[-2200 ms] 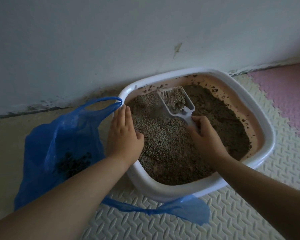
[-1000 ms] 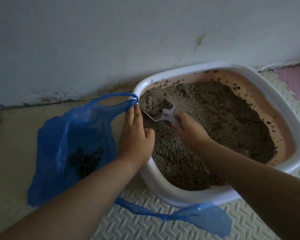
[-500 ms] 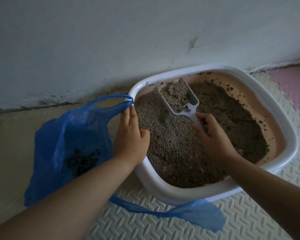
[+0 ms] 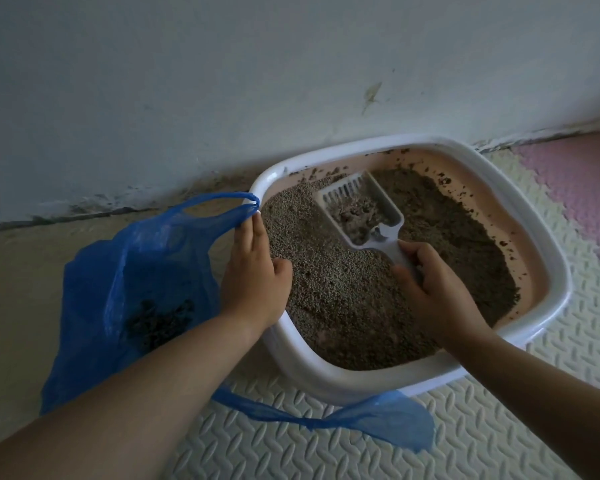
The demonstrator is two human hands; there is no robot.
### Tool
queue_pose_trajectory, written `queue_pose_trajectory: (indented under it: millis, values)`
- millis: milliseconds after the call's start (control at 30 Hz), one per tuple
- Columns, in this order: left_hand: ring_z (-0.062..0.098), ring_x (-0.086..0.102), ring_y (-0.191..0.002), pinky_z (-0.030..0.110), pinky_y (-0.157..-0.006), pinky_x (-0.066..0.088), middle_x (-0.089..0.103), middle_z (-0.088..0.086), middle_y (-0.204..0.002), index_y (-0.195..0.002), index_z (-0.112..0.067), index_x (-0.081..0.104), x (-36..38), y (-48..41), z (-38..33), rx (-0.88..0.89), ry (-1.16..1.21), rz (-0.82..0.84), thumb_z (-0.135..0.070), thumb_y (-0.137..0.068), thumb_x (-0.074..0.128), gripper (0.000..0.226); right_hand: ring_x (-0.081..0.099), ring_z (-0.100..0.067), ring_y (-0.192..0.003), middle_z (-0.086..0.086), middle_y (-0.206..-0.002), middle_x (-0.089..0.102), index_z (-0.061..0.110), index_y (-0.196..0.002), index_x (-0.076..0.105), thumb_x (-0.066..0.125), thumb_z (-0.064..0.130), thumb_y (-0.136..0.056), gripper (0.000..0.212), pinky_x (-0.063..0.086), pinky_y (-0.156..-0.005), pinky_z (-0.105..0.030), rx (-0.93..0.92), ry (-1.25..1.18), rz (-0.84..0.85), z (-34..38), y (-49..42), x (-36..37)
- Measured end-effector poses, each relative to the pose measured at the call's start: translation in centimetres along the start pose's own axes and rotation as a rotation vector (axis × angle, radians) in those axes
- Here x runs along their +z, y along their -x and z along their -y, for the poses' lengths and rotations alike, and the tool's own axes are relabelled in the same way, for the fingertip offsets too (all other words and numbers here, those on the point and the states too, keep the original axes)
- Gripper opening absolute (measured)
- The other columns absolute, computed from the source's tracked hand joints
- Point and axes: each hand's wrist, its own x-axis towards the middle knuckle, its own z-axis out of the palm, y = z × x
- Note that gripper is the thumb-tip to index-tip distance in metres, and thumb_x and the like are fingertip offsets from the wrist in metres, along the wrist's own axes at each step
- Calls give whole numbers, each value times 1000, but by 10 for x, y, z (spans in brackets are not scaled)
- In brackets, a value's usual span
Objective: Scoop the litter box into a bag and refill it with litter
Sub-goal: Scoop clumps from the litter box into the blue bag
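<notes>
Your right hand (image 4: 430,289) hides most of the scoop (image 4: 360,209) handle. Your left hand (image 4: 253,282) covers a stretch of litter box (image 4: 551,271) rim. Dark clumps in the bag (image 4: 135,271): too dim to identify. Forearms cut off at the bottom edge.

embossed foam floor mat (image 4: 464,441), white litter box (image 4: 357,379) and blue bag (image 4: 146,271) on it

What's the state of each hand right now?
Left hand: open, fingers straight on the box rim, beside the bag.
Right hand: closed, holding the scoop by its handle.
</notes>
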Motion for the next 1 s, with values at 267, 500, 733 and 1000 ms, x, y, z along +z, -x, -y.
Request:
queue_pose_trajectory:
  millis: [267,500,733,1000]
  values:
    - [11,-4,-146,31,-117,15,-15,-7,-158,-152,-14,-1,-2,0,-1,4,-2,16,-23,-94,39,71,54,-4,-65,6,-81,59,25,-121,48,51,26,-96,25,41,-55,-19,25,-48,14,4,3,0]
    - [10,-7,-145,26,-114,10,-16,-7,-158,-152,-14,-2,-2,0,-2,2,-1,14,-22,-94,38,71,53,-1,-61,6,-77,57,27,-119,48,51,26,-96,23,41,-49,-18,39,4,59,3,2,-2]
    - [12,-5,-146,30,-117,13,-16,-7,-158,-152,-14,-1,-1,0,-1,0,-8,17,-23,-94,38,71,55,-14,-61,1,-78,59,21,-121,50,51,27,-96,25,44,-53,-32,134,56,106,-1,-5,-7]
    - [12,-6,-146,33,-118,14,-14,-6,-159,-153,-16,-2,0,0,-1,-7,8,16,-23,-95,38,71,54,-20,-58,-7,-76,63,16,-102,57,50,27,-97,14,41,-50,-30,310,132,198,-10,-48,-2]
